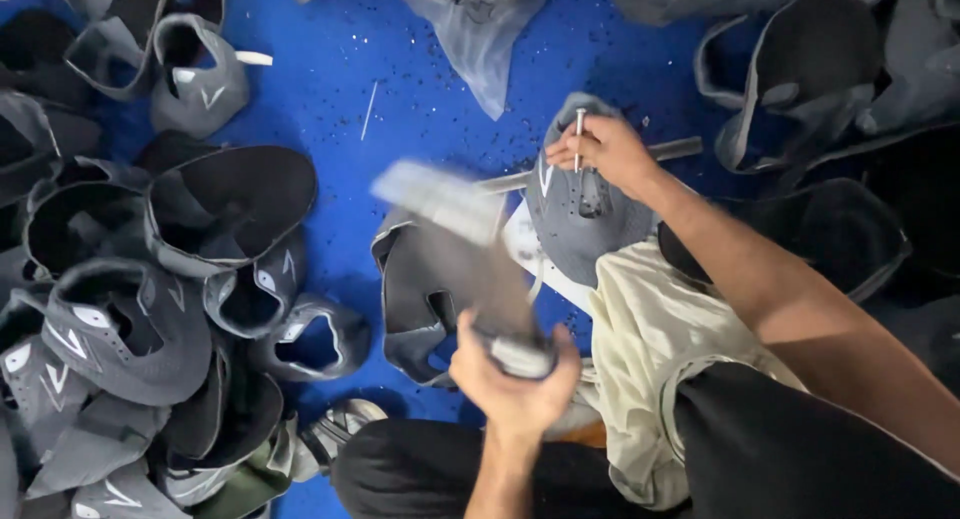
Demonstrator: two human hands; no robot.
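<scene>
My left hand point(515, 379) is closed around the handle of a hammer point(455, 214), which is raised and blurred by motion, its head up and to the left. My right hand point(605, 149) pinches a thin metal punch point(579, 134) upright on a grey shoe upper point(575, 224). That upper lies over a metal bar point(675, 149) on the blue floor point(400, 109). Under the hammer lies another grey shoe upper point(415, 299).
A big heap of grey and black shoe uppers point(130, 309) fills the left side, with more of them point(810, 79) at the top right. A clear plastic bag point(475, 24) lies at the top. A cream cloth point(650, 339) covers my lap.
</scene>
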